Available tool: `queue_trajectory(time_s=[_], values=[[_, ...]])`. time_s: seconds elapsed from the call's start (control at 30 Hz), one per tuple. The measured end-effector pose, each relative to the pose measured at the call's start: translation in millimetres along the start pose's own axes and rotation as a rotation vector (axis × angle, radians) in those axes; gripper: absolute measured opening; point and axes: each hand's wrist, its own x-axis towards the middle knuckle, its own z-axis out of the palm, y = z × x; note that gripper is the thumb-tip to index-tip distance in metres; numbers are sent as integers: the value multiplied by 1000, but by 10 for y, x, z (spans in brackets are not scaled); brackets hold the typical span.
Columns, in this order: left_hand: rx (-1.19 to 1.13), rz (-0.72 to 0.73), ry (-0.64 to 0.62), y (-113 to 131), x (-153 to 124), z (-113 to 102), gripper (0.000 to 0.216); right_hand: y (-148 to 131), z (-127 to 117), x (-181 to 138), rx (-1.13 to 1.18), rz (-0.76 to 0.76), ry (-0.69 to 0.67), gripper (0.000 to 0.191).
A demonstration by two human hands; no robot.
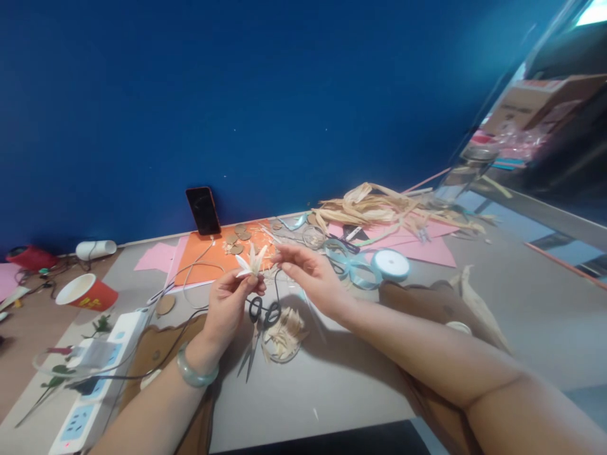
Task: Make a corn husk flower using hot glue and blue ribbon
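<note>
A person at a grey craft bench point(332, 379) holds up a small cream flower made of dried husk petals point(251, 260), seen from a head-worn camera. The left hand point(232, 303), with a pale green bangle point(196, 373) at the wrist, pinches the flower at its base between thumb and fingers point(250, 281), raised just above the bench in front of an orange paper sheet point(213, 253). The right hand point(308, 272) is just beside the flower, its forefinger and thumb drawn together at the tips. Whether they grip a sliver of husk is too small to tell.

Several pointed petals already fan out from the base, so the flower looks well along in its making. Whether it needs more petals or a stem cannot be judged from this view. Plenty of material lies unused. A small clear dish of cut husk pieces point(283, 338) sits below the hands beside black-handled scissors point(258, 328), and a heap of uncut tan dried husks point(389, 208) lies on pink paper point(417, 243) at the back right. A roll of light blue ribbon point(389, 264) rests near the right wrist, with loose ribbon trailing from it.

A dark smartphone point(203, 210) leans against the blue wall, and a few brown round discs point(239, 235) lie on the orange sheet. At the left are a red paper cup point(88, 292) on its side and a white power strip point(95, 385).
</note>
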Motion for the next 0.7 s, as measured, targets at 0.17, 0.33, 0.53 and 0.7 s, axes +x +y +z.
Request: queue_trajectory(time_s=[0.17, 0.33, 0.53, 0.7], values=[[-36, -15, -8, 5, -1, 9, 7, -3, -49, 51, -228, -18, 39, 16], [-64, -38, -1, 5, -6, 32, 9, -42, -37, 37, -311, -84, 28, 18], [-69, -66, -16, 13, -12, 37, 11, -46, -36, 29, -310, -89, -42, 22], [-68, -62, -13, 18, -19, 37, 11, -59, -77, 41, -341, -68, -22, 13]])
